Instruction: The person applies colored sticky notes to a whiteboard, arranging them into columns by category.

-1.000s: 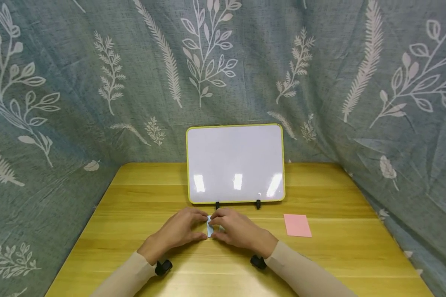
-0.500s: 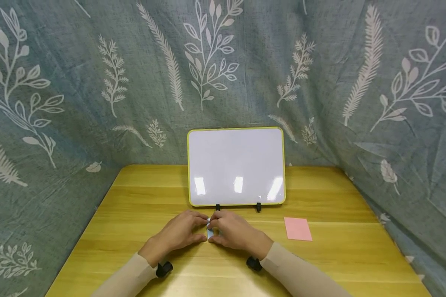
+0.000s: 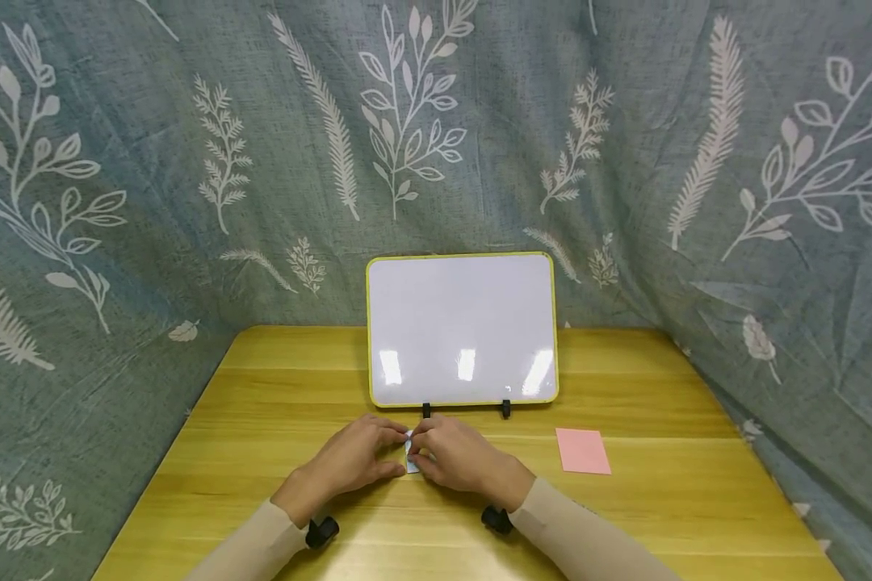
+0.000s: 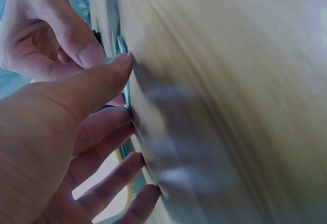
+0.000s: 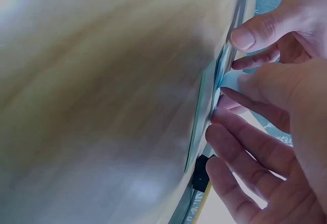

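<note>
A light-blue paper pad, like sticky notes, lies on the table between my two hands, mostly covered by them. My right hand pinches a thin light-blue sheet between thumb and index finger, lifted at the pad's left side. Its other fingers spread loosely over the pad. From the left, my left hand rests its fingertips along the pad's edge, thumb at the near corner and index finger at the far one. The remaining fingers of that hand touch the wood.
Behind the hands a whiteboard with a yellow frame leans on black stand feet. To the right lies a pink square sticky note pad on the wooden table. A patterned curtain surrounds the table.
My right hand has shifted slightly left over the pad, its thumb and index finger closing together on the blue sheet. My left hand stays in place.
</note>
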`<state>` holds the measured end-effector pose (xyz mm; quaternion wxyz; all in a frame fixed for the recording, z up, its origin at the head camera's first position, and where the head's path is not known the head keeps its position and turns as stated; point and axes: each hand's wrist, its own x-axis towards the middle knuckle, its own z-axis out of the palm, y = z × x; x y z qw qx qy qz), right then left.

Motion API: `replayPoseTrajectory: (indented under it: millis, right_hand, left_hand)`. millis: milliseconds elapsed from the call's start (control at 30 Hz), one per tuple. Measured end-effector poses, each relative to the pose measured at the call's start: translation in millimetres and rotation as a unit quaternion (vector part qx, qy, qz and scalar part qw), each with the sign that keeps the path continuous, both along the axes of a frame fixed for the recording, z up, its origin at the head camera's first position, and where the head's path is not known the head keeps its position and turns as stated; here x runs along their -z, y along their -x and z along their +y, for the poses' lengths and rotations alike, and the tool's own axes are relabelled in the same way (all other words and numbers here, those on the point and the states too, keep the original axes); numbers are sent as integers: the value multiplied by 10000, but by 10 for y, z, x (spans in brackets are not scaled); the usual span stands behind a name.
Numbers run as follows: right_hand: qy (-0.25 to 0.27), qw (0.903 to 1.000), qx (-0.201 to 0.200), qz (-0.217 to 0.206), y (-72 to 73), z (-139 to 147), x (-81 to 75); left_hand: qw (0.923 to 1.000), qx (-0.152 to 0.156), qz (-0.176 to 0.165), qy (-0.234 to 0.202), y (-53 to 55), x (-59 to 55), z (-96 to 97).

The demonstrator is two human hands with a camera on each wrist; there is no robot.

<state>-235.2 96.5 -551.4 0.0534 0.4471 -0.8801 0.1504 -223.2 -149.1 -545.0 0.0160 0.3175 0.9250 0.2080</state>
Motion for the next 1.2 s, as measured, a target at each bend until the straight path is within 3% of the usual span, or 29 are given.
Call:
replayPoseTrajectory:
  millis: [200,400,600,933,1200]
  right_hand:
    - [135,9996,198,-117,12,1,-5]
    - [357,9984,338,-291,55,-15,-8]
    - [455,9954,445,-712,87,-13,-25]
    - [1126,9874,587,-942,145,2,-7]
    - [1711,9748,869,-1137,203,-9,-28]
  left_hand:
    - [9997,-169,3,-162,4,16,74]
    - [9977,-603,166,-278,-5,23,159]
    - [9952,-927,110,-275,-29,53,200]
    - [9962,-822,227,-164,-57,23,215]
    - [9963,-828,201,-114,-63,-10,226]
